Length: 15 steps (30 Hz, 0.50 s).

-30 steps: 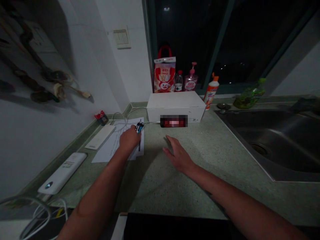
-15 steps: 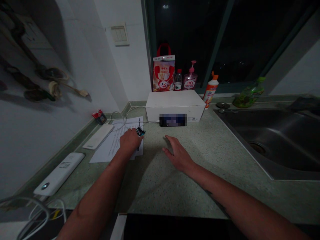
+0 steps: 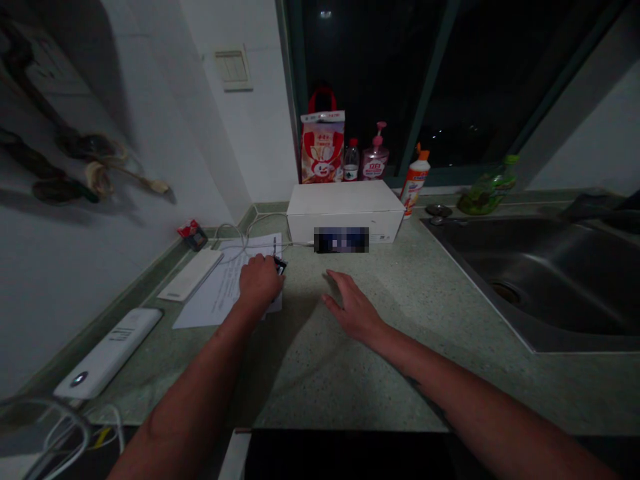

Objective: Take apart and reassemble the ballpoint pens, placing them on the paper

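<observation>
On the countertop's [image 3: 320, 387] far side, a phone [image 3: 341, 241] fronts a white box [image 3: 340, 199]. The left hand [image 3: 260, 277] clamps pens [image 3: 281, 265] over papers [image 3: 215, 293]; the right hand [image 3: 356, 310] is spread.

the camera sits on the person's head, high over the near side of the bench [image 3: 350, 393], facing forward and slanting down toward the white box [image 3: 345, 199]. i'd say it's well back from that box, catching the window [image 3: 380, 67] behind it and the sink [image 3: 550, 280] to its right.

L hand [image 3: 261, 280] curled, R hand [image 3: 356, 310] uncurled, fwd & relaxed.
</observation>
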Each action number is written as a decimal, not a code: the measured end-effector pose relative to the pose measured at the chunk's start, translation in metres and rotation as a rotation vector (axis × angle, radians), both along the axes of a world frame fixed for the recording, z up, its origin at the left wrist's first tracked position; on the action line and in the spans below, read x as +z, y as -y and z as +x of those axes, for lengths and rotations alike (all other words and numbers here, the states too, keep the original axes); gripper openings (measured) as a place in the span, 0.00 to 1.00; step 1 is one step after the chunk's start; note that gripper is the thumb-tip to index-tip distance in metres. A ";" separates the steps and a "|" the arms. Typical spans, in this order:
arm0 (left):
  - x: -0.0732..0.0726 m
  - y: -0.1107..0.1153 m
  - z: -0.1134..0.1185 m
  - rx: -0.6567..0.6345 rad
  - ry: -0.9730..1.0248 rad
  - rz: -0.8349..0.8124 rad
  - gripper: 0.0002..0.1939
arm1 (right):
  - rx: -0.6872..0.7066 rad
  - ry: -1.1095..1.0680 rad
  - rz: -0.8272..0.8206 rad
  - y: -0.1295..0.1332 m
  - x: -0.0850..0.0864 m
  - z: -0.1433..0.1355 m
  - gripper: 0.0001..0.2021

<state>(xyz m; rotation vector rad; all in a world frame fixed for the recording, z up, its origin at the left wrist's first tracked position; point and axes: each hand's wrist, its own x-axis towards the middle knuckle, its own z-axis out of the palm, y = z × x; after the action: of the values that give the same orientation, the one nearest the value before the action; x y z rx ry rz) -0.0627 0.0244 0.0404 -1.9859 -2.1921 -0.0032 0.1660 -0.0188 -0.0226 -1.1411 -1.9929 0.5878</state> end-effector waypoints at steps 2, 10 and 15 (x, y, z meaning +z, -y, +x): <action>-0.001 -0.001 0.002 -0.010 0.006 -0.041 0.21 | 0.000 0.002 0.000 0.000 0.001 0.000 0.27; -0.009 0.003 0.014 -0.073 -0.002 -0.079 0.19 | 0.014 0.023 -0.009 -0.001 0.006 0.001 0.22; -0.010 0.006 0.018 -0.134 -0.019 -0.079 0.19 | -0.019 0.016 0.011 -0.003 0.008 0.003 0.20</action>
<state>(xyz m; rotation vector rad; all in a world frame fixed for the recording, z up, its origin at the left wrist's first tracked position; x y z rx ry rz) -0.0446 0.0188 0.0300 -2.1621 -2.0738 0.0850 0.1688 -0.0153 -0.0141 -1.1604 -1.9943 0.5586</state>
